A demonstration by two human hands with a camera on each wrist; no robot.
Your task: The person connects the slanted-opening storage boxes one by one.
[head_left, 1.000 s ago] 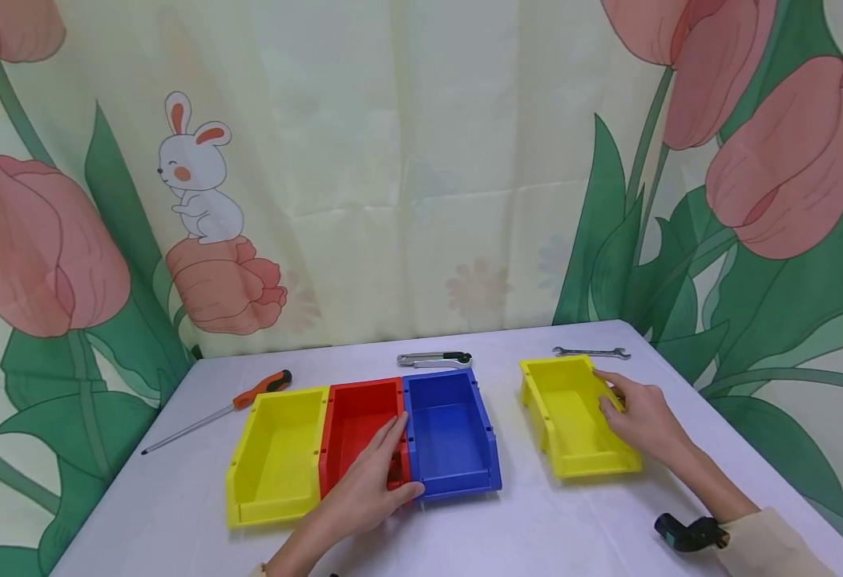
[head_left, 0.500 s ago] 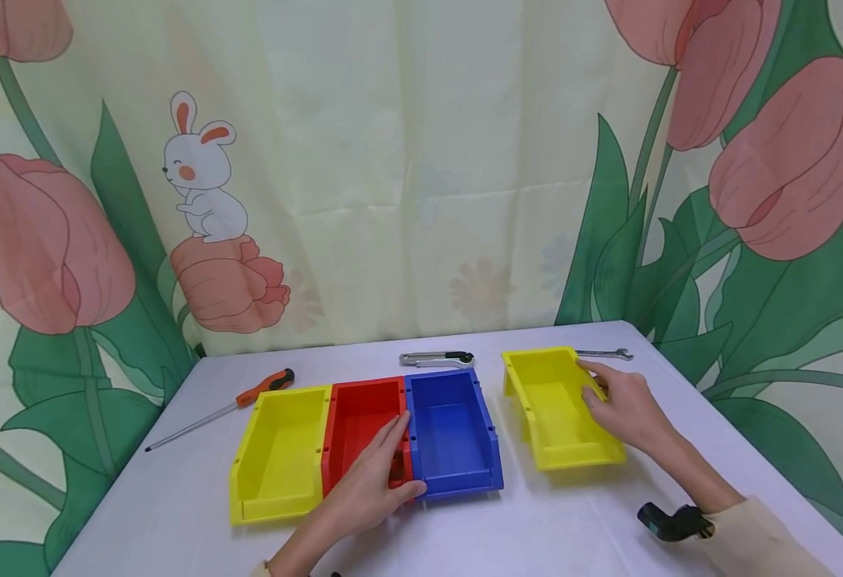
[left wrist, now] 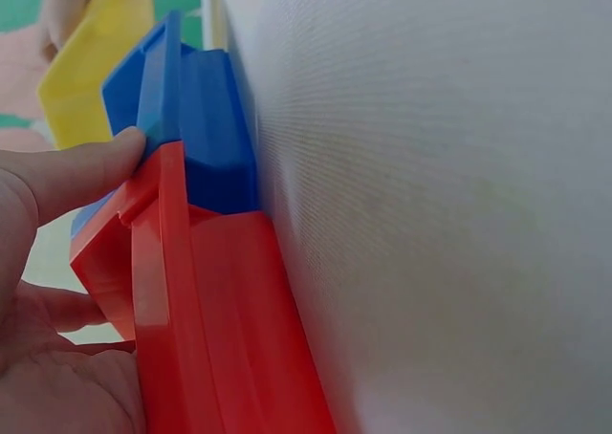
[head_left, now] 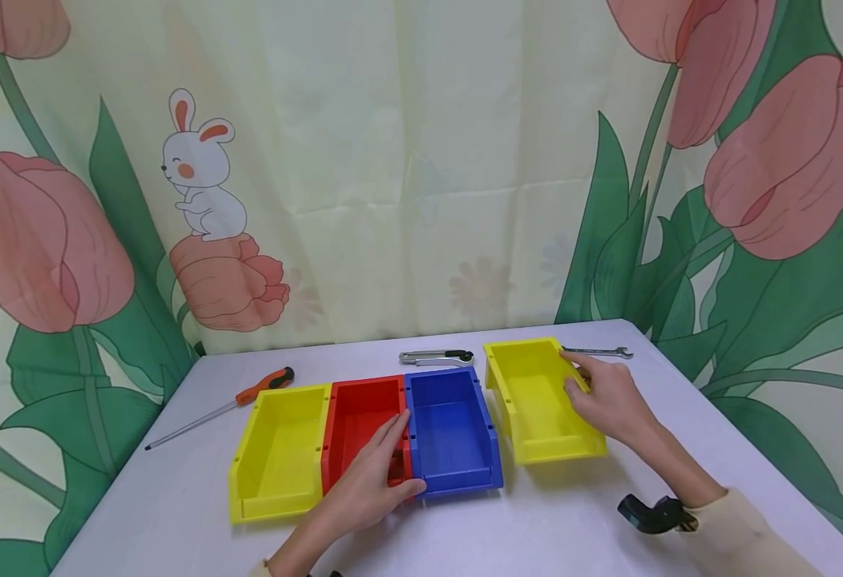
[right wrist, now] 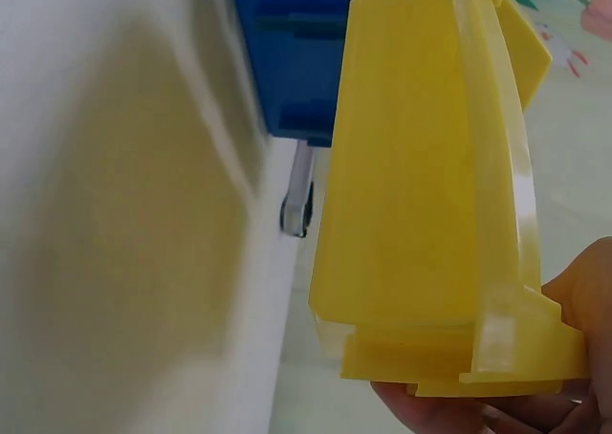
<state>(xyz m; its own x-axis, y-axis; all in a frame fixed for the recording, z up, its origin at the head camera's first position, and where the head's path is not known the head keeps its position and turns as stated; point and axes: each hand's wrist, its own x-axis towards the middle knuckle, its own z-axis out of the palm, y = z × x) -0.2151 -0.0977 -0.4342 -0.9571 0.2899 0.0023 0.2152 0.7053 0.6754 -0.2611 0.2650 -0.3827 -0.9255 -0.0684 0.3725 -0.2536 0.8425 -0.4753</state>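
Observation:
In the head view, a yellow bin (head_left: 277, 457), a red bin (head_left: 360, 409) and a blue bin (head_left: 453, 429) stand side by side, touching. My left hand (head_left: 367, 489) rests over the red bin, fingers extended along the wall beside the blue one. Its thumb touches the front corner where red and blue meet, as the left wrist view also shows. My right hand (head_left: 609, 397) grips the right wall of a second yellow bin (head_left: 544, 393), thumb inside. That bin is raised off the table, with its shadow below in the right wrist view, close beside the blue bin.
A screwdriver (head_left: 248, 395) with an orange handle lies at the left. Behind the bins are a utility knife (head_left: 436, 357) and, farther right, a wrench (head_left: 602, 352) partly hidden. A patterned curtain (head_left: 407, 200) hangs behind the white table (head_left: 537, 529).
My right hand has carried the second yellow bin leftward and slightly back, bringing it near the blue bin. My left hand has stayed in place on the row.

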